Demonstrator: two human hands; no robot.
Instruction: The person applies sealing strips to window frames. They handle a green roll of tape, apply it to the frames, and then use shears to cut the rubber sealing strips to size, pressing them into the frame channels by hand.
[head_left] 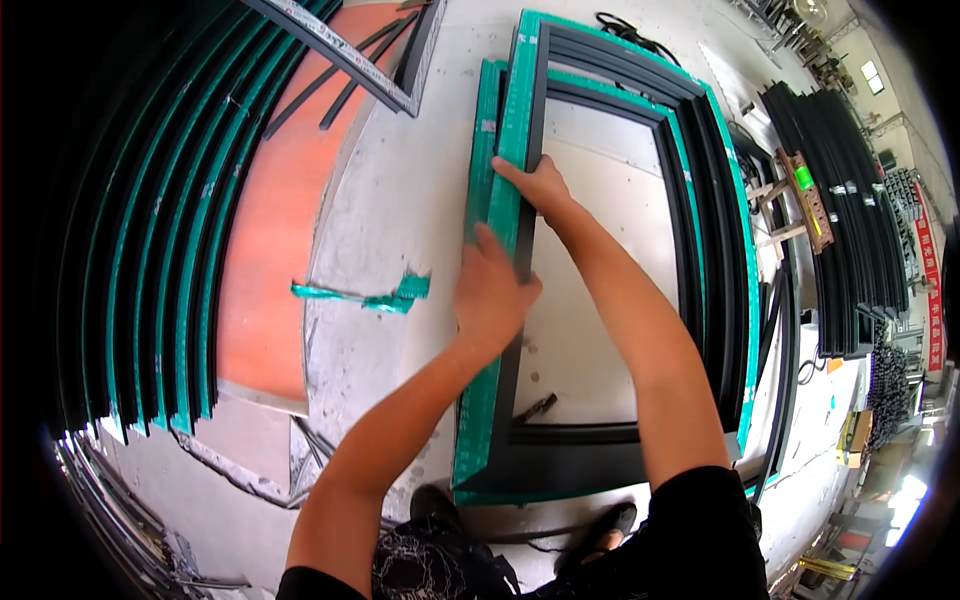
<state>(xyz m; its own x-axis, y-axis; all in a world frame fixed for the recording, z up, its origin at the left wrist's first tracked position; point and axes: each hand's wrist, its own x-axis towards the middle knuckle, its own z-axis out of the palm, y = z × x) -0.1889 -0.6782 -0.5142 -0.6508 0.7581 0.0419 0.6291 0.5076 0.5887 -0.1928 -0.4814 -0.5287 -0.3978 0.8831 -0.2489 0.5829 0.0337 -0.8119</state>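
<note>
A dark grey window frame [585,468] with green protective film stands tall in front of me. Close behind it, slightly offset, is a second frame [484,130] of the same kind. My right hand [540,187] is closed round the upper part of the near frame's left bar, thumb on the green film and fingers toward the inner side. Lower on that bar is my left hand [493,292], smeared by motion. Its index finger points up along the outer edge and its thumb lies by the inner edge; whether it grips the bar is hidden by the blur.
A torn strip of green film [372,293] lies on the pale floor at left. Long green-and-black profiles [180,230] are stacked beyond it, beside an orange board [265,290]. A frame corner [400,95] juts in above. Dark profile bundles [840,210] stand at right.
</note>
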